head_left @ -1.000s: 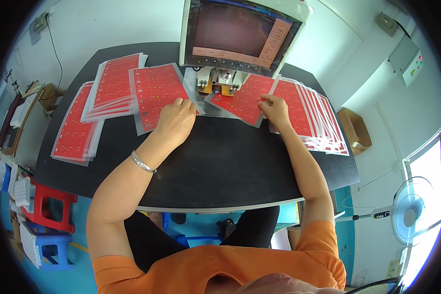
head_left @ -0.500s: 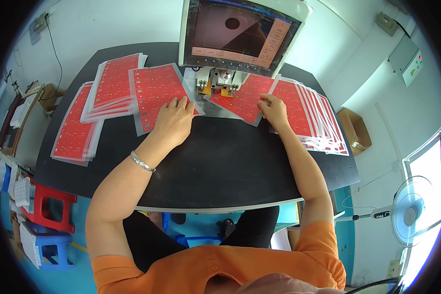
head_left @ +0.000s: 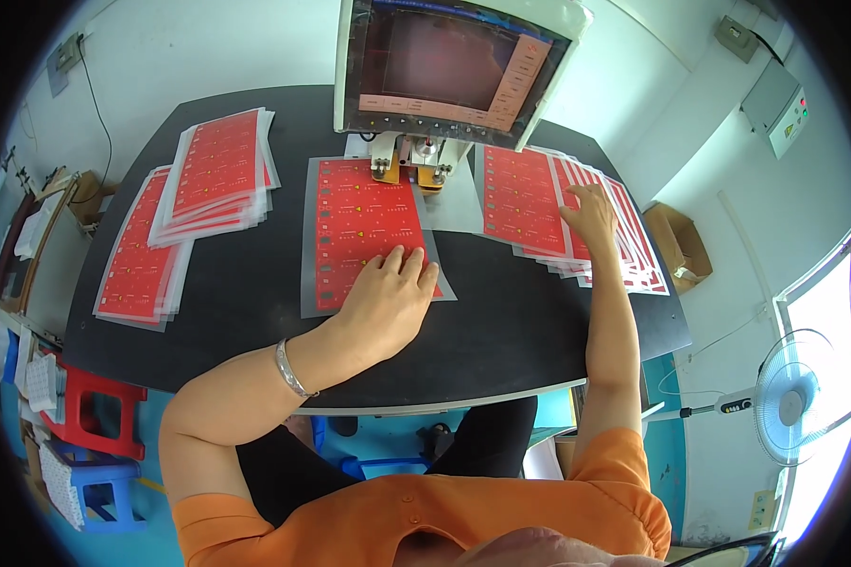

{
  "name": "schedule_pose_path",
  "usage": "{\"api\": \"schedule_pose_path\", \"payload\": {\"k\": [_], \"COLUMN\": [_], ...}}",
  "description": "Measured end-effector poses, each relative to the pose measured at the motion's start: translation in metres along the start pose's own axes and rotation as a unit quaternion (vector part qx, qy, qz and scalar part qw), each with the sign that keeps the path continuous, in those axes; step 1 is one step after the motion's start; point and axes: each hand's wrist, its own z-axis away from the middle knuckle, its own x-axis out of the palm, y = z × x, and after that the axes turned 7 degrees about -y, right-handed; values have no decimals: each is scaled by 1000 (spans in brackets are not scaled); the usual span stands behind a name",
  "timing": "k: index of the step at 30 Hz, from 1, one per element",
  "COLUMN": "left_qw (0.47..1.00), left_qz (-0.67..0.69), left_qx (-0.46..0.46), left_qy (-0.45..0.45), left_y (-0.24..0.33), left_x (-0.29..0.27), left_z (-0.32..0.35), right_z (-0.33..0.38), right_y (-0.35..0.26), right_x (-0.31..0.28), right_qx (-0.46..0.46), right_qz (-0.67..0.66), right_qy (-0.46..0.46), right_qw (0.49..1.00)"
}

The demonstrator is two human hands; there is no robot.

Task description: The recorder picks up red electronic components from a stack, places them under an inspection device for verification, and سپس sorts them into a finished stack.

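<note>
A red printed sheet with clear margins [head_left: 364, 203] lies on the black table, its far edge under the machine's small clamps. My left hand [head_left: 388, 300] rests on its near right part, open, fingers spread flat. At the right, my right hand [head_left: 593, 222] is over a fanned stack of red sheets [head_left: 639, 231], fingers apart and slightly bent, with nothing visibly gripped. The top sheet of that stack [head_left: 522, 194] reaches left toward the machine. The machine's head with two brass-coloured feet [head_left: 409, 170] sits below a monitor [head_left: 454, 66].
Two overlapping piles of red sheets, a far one [head_left: 216, 170] and a nearer one [head_left: 142, 269], lie at the table's left. A cardboard box [head_left: 681, 248] and a fan [head_left: 792, 397] stand right of the table. Red [head_left: 99, 406] and blue stools [head_left: 109, 491] are at the left.
My left hand has drawn its sheet right and nearer, under the machine's head. My right hand has carried the other sheet right, onto the stack, and loosened its hold. The monitor picture has changed.
</note>
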Motion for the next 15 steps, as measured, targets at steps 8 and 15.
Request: {"api": "schedule_pose_path", "payload": {"k": [8, 15], "left_qw": [1000, 1000], "left_qz": [22, 14], "left_qx": [6, -9], "left_qy": [-7, -11], "left_y": [-1, 2], "left_x": [0, -5], "left_z": [-4, -2], "right_z": [3, 7], "right_y": [-47, -34], "right_x": [46, 30], "right_qx": [-184, -191], "right_qz": [-46, -20], "right_qy": [54, -110], "right_qw": [980, 975]}}
